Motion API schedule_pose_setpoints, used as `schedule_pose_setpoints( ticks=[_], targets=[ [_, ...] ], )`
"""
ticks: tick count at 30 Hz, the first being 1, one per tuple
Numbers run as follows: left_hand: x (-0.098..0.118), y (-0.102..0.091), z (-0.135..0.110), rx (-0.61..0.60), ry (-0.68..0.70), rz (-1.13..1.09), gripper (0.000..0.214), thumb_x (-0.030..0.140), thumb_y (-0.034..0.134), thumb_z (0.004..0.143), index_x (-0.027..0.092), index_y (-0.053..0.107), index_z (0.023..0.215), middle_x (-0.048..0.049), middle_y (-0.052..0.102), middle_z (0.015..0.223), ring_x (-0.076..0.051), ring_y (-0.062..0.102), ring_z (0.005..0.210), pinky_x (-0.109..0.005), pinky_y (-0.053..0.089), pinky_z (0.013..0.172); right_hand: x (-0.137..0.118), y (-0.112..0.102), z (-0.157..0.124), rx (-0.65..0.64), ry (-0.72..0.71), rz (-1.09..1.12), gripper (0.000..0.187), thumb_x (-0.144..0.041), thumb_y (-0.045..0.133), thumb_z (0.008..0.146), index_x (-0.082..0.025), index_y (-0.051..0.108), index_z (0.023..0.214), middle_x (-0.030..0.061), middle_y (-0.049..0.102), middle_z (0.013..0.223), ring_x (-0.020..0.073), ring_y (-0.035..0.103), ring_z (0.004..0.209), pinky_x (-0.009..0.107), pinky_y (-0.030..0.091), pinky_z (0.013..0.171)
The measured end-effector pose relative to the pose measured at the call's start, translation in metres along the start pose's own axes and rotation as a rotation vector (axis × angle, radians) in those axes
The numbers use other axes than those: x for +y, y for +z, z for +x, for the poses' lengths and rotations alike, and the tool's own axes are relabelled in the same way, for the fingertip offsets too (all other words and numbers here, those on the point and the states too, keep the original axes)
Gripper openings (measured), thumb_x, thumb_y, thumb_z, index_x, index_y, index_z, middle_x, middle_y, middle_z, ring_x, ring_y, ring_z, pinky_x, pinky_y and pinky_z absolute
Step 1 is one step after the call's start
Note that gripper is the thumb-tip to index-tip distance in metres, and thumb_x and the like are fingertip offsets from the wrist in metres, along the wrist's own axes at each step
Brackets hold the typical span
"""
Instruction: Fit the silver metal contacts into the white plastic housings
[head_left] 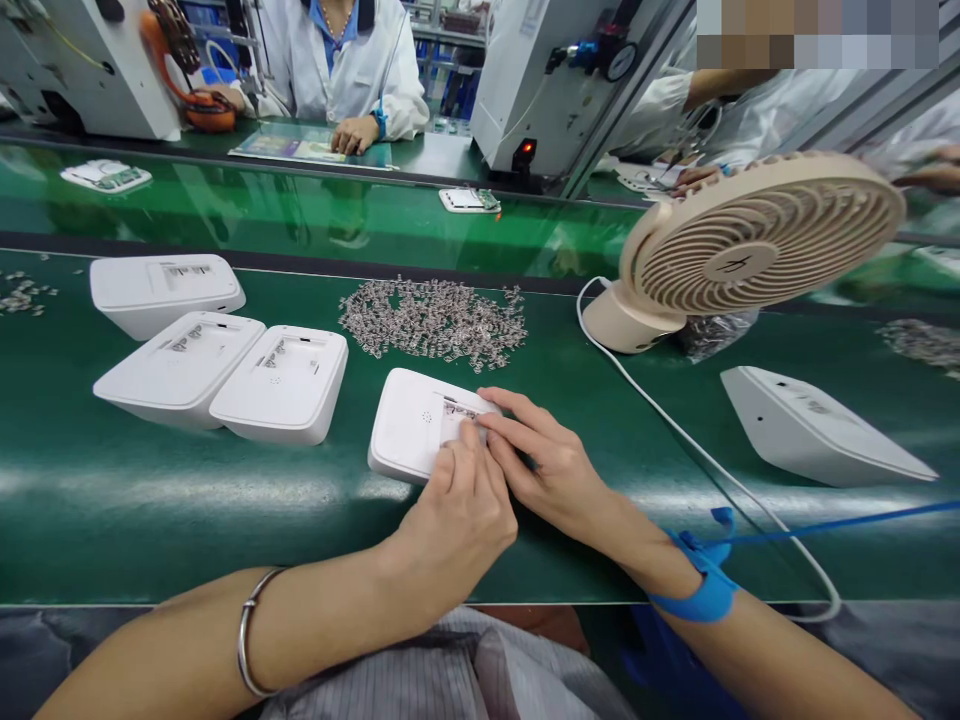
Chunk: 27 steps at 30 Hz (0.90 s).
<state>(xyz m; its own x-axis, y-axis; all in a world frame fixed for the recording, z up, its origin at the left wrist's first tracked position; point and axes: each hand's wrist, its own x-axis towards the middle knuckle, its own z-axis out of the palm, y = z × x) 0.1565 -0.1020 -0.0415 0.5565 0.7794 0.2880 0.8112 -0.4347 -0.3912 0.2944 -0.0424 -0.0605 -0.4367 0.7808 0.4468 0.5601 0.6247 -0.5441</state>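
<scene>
A white plastic housing (409, 420) lies flat on the green mat just in front of me. My left hand (457, 520) rests on its near right corner, fingers curled with the fingertips pressed at the recessed slot. My right hand (544, 460) lies beside it, fingers stretched along the housing's right edge and pressing at the same slot. Whatever small part sits under the fingertips is hidden. A pile of several small metal clips (435, 320) lies just beyond the housing. A blue wrist strap (701, 585) circles my right wrist and a bangle my left.
Three white housings (225, 365) lie at the left, another (814, 425) at the right. A beige desk fan (750, 245) with a white cable stands at the right rear. Beyond a green conveyor belt (337, 215), a person in a white coat sits by machines.
</scene>
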Motion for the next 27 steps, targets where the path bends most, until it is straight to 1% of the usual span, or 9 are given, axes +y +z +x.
schedule_pose_setpoints(
  ticks=[4, 6, 9, 12, 15, 18, 21, 24, 27],
  targets=[
    [0.003, 0.002, 0.001, -0.001, -0.016, -0.015, 0.040, 0.020, 0.035, 0.091, 0.000, 0.056, 0.118, -0.0198, 0.059, 0.120, -0.024, 0.057, 0.109, -0.029, 0.046, 0.085, 0.004, -0.003, 0.002, -0.069, -0.028, 0.009, 0.023, -0.017, 0.046, 0.084, -0.019, 0.066, 0.094, 0.0127, 0.058, 0.117, 0.0239, 0.059, 0.103, 0.042, 0.051, 0.084],
    [0.004, 0.003, 0.002, -0.011, -0.016, -0.035, 0.040, 0.020, 0.037, 0.090, -0.001, 0.055, 0.119, -0.0219, 0.058, 0.120, -0.025, 0.057, 0.109, -0.031, 0.046, 0.085, 0.005, -0.002, 0.005, -0.056, 0.002, 0.063, 0.022, -0.017, 0.046, 0.083, -0.020, 0.065, 0.094, 0.0117, 0.059, 0.114, 0.0226, 0.059, 0.101, 0.041, 0.050, 0.084],
    [0.005, 0.003, 0.003, -0.022, -0.019, -0.041, 0.042, 0.019, 0.038, 0.089, -0.003, 0.053, 0.121, -0.0237, 0.057, 0.120, -0.026, 0.057, 0.108, -0.031, 0.046, 0.084, 0.004, 0.001, 0.012, -0.004, 0.133, 0.134, 0.018, -0.018, 0.049, 0.080, -0.019, 0.061, 0.092, 0.0080, 0.063, 0.097, 0.0186, 0.060, 0.089, 0.035, 0.051, 0.078],
    [0.004, 0.002, 0.002, -0.018, -0.010, -0.015, 0.042, 0.017, 0.036, 0.088, -0.004, 0.051, 0.122, -0.0232, 0.057, 0.121, -0.026, 0.057, 0.108, -0.031, 0.046, 0.083, 0.001, 0.004, 0.020, -0.005, 0.266, 0.122, 0.014, -0.018, 0.051, 0.074, -0.018, 0.059, 0.085, 0.0036, 0.062, 0.082, 0.0159, 0.057, 0.074, 0.032, 0.050, 0.070],
    [-0.001, -0.002, 0.001, -0.035, 0.025, -0.010, 0.044, 0.011, 0.036, 0.083, -0.003, 0.051, 0.122, -0.0222, 0.056, 0.123, -0.026, 0.056, 0.108, -0.030, 0.045, 0.083, 0.000, 0.005, 0.023, -0.002, 0.287, 0.090, 0.010, -0.019, 0.051, 0.072, -0.018, 0.058, 0.080, 0.0030, 0.061, 0.078, 0.0157, 0.055, 0.071, 0.032, 0.048, 0.069],
    [-0.010, -0.006, 0.001, -0.073, 0.061, 0.001, 0.046, 0.007, 0.038, 0.079, -0.004, 0.051, 0.121, -0.0236, 0.056, 0.122, -0.025, 0.058, 0.102, -0.030, 0.046, 0.077, 0.004, 0.008, 0.023, 0.060, 0.321, 0.175, 0.012, -0.022, 0.051, 0.074, -0.018, 0.059, 0.083, 0.0036, 0.061, 0.082, 0.0148, 0.056, 0.073, 0.031, 0.048, 0.070],
    [-0.019, -0.005, 0.004, -0.100, 0.004, 0.096, 0.037, 0.003, 0.037, 0.078, -0.004, 0.059, 0.108, -0.0242, 0.063, 0.104, -0.025, 0.060, 0.089, -0.030, 0.046, 0.066, 0.005, 0.010, 0.027, 0.174, 0.368, 0.242, 0.015, -0.027, 0.053, 0.076, -0.017, 0.059, 0.085, 0.0046, 0.062, 0.087, 0.0134, 0.056, 0.072, 0.029, 0.048, 0.068],
    [-0.027, -0.003, 0.010, -0.166, -0.089, 0.138, 0.029, 0.002, 0.037, 0.078, 0.001, 0.063, 0.089, -0.0185, 0.064, 0.079, -0.026, 0.059, 0.076, -0.030, 0.042, 0.058, -0.011, 0.002, 0.030, 0.216, 0.376, 0.322, 0.012, -0.028, 0.053, 0.079, -0.018, 0.060, 0.082, 0.0030, 0.063, 0.083, 0.0126, 0.058, 0.069, 0.028, 0.049, 0.068],
    [-0.037, -0.002, 0.014, -0.252, -0.198, 0.076, 0.030, -0.002, 0.035, 0.075, 0.000, 0.063, 0.084, -0.0184, 0.062, 0.072, -0.026, 0.058, 0.070, -0.030, 0.040, 0.056, -0.046, -0.023, 0.018, 0.193, 0.329, 0.462, 0.013, -0.025, 0.051, 0.085, -0.020, 0.062, 0.083, 0.0018, 0.065, 0.082, 0.0135, 0.061, 0.073, 0.028, 0.051, 0.068]
  ],
)
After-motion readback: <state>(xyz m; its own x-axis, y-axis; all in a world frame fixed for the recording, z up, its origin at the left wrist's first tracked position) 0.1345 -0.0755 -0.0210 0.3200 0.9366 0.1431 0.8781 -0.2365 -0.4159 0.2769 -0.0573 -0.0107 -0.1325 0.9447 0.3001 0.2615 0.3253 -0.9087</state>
